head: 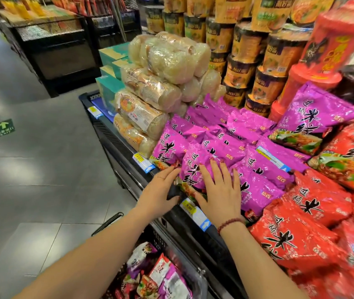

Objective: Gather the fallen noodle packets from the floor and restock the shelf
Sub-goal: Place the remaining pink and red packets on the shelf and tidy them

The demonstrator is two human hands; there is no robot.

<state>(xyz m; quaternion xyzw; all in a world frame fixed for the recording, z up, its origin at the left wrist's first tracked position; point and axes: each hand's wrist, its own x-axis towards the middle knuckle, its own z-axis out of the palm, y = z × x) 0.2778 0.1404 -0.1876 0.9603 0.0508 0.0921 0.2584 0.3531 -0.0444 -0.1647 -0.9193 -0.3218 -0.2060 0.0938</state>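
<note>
Both hands on a purple noodle packet [193,167] at the front edge of the shelf [115,137]
The right hand [220,190] lies flat on it, fingers straight; the left hand [159,192] touches its left side, fingers straight; more packets [163,275] lie in the black basket [161,240] below.

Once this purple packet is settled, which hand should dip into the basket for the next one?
Probably left. The left hand only touches the edge of the purple packet at the shelf lip, nearest the basket. The right hand lies flat on the packet, further over the shelf.
</note>
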